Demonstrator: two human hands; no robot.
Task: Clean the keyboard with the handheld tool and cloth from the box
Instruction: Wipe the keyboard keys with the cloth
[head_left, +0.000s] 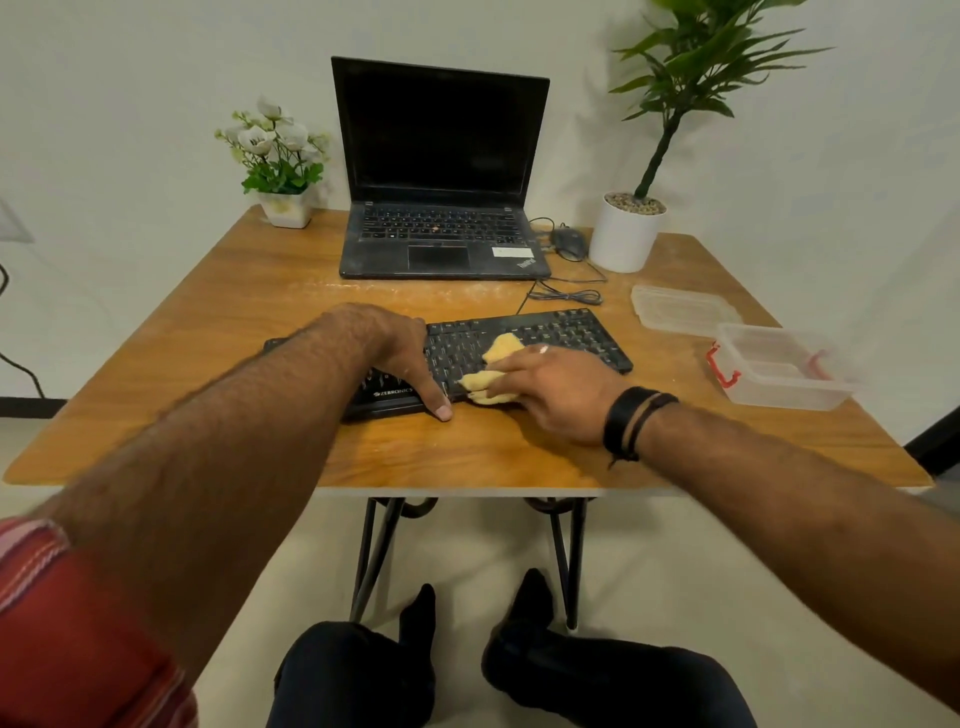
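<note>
Keyboard (545, 338) lies under both hands; left hand (402, 358) presses flat on its left half, fingers spread; right hand (550, 387) pinches a yellow cloth (498, 364) against the keys beside it.

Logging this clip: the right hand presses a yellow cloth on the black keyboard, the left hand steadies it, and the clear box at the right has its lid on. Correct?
Not quite. In the head view the clear box stands open; its lid lies on the table behind it. The rest holds: right hand on the yellow cloth, left hand on the black keyboard.
</note>
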